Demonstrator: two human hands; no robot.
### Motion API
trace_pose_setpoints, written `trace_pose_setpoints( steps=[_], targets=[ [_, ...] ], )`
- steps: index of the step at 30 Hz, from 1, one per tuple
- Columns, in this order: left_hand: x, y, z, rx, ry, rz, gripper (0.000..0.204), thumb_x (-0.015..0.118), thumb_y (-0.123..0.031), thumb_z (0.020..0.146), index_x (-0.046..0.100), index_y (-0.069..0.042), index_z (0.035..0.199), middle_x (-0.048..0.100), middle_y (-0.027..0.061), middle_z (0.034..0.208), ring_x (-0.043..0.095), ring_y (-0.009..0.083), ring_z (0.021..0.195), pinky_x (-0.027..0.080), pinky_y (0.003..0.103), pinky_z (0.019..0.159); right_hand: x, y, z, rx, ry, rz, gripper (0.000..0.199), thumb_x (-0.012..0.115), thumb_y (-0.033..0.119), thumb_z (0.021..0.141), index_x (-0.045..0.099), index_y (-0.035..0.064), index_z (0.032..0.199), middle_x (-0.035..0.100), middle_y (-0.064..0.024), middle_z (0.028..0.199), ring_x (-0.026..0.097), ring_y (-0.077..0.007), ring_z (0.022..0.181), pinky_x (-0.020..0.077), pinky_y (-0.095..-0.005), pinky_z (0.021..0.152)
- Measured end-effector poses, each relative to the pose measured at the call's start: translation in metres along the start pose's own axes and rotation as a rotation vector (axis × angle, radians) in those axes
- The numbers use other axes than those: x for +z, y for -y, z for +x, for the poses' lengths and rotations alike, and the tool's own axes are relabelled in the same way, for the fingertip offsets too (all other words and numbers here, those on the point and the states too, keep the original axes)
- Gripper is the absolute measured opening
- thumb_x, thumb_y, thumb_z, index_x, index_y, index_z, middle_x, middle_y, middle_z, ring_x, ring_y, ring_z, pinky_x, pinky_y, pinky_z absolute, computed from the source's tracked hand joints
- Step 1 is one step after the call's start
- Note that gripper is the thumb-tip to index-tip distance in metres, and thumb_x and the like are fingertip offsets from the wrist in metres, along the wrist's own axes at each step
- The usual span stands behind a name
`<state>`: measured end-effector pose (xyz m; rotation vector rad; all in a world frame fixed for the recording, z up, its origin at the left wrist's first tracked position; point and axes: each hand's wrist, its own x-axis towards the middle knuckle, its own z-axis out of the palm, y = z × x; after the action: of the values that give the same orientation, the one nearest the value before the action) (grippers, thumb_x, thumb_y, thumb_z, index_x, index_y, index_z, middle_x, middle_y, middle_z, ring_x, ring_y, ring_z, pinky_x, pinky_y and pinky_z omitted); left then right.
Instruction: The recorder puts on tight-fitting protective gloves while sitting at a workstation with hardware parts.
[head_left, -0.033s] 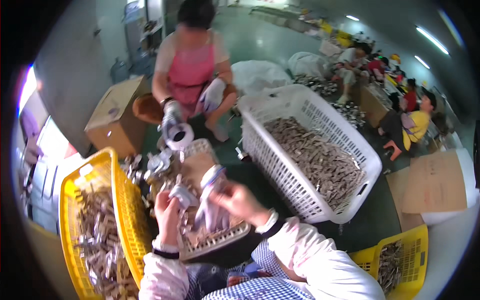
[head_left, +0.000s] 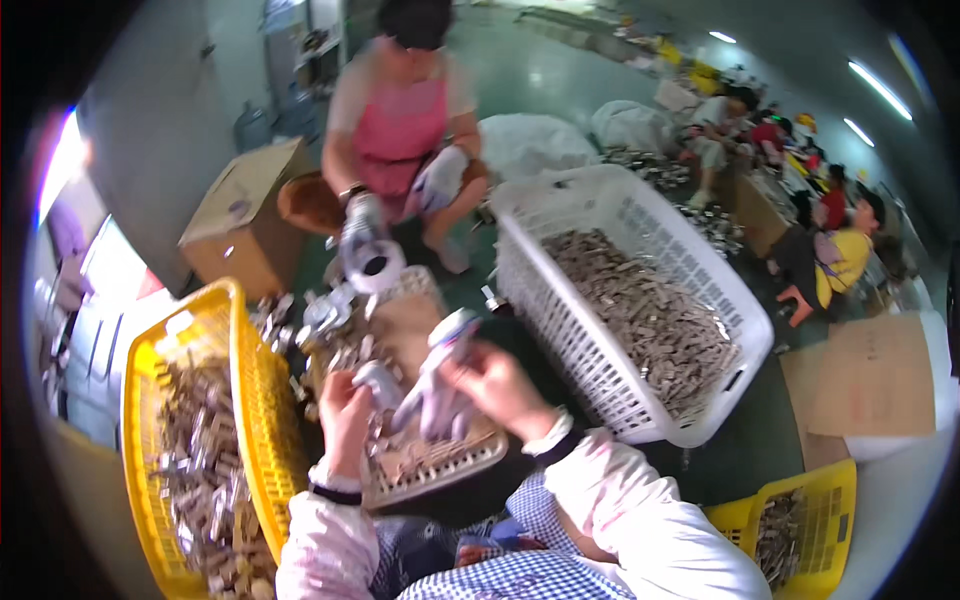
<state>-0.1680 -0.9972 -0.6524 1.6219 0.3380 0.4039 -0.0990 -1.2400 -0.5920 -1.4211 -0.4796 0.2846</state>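
Observation:
My left hand [head_left: 343,408] grips a small pale grey piece [head_left: 380,381]. Close beside it, my right hand [head_left: 497,387] holds a longer white, shiny piece [head_left: 440,385] that points up and away from me. Both hands hover over a small flat slotted tray [head_left: 455,462] on my lap, which carries several small metal parts. What exactly the white piece is cannot be made out through the blur.
A yellow basket [head_left: 243,400] of metal parts stands at my left and a large white basket [head_left: 610,215] of similar parts at my right. A person in a pink apron [head_left: 400,130] squats opposite, gloved, holding a white roll [head_left: 372,262]. Also near are a cardboard box [head_left: 240,215] and a small yellow basket [head_left: 830,490].

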Motion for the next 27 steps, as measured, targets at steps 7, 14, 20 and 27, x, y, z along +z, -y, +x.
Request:
trace_pose_setpoints(
  steps=[7,14,20,27],
  targets=[
    [0.017,0.005,-0.015,0.176,0.265,0.712,0.019,0.065,-0.008,0.079,0.071,-0.007,0.097,0.070,0.0153,0.085,0.068,0.0333,0.082,0.053,0.042,0.074,-0.025,0.004,-0.003,0.204,-0.022,0.444,0.027,0.057,0.008,0.099,0.055,0.0047,0.126,0.064,-0.0065,0.114,0.063,-0.0146,0.102,0.0498,-0.0303,0.092],
    [0.022,0.017,-0.021,0.118,0.574,0.529,0.041,0.074,-0.009,0.067,0.065,-0.002,0.106,0.068,0.0146,0.098,0.065,0.0274,0.088,0.053,0.037,0.077,-0.023,-0.010,0.002,0.174,-0.042,0.532,0.028,0.056,-0.001,0.097,0.058,0.0062,0.123,0.066,-0.0039,0.111,0.063,-0.0126,0.099,0.0506,-0.0278,0.088],
    [0.057,-0.044,-0.015,-0.015,0.150,-0.102,0.011,0.068,-0.010,0.088,0.061,-0.002,0.083,0.058,0.0014,0.070,0.053,0.0072,0.064,0.042,0.023,0.057,-0.008,-0.012,-0.006,-0.198,-0.258,-0.158,0.024,0.066,0.006,0.091,0.059,0.0035,0.114,0.070,-0.0084,0.101,0.068,-0.0143,0.089,0.0548,-0.0303,0.077],
    [0.058,-0.052,-0.040,-0.297,0.175,-0.684,0.019,0.054,-0.025,0.101,0.056,-0.007,0.094,0.067,0.0054,0.081,0.067,0.0148,0.068,0.055,0.028,0.058,0.033,-0.031,-0.015,-0.396,-0.052,-0.518,0.042,0.059,-0.004,0.085,0.055,0.0063,0.125,0.061,-0.0160,0.121,0.063,-0.0298,0.114,0.0501,-0.0371,0.094]
  ],
)
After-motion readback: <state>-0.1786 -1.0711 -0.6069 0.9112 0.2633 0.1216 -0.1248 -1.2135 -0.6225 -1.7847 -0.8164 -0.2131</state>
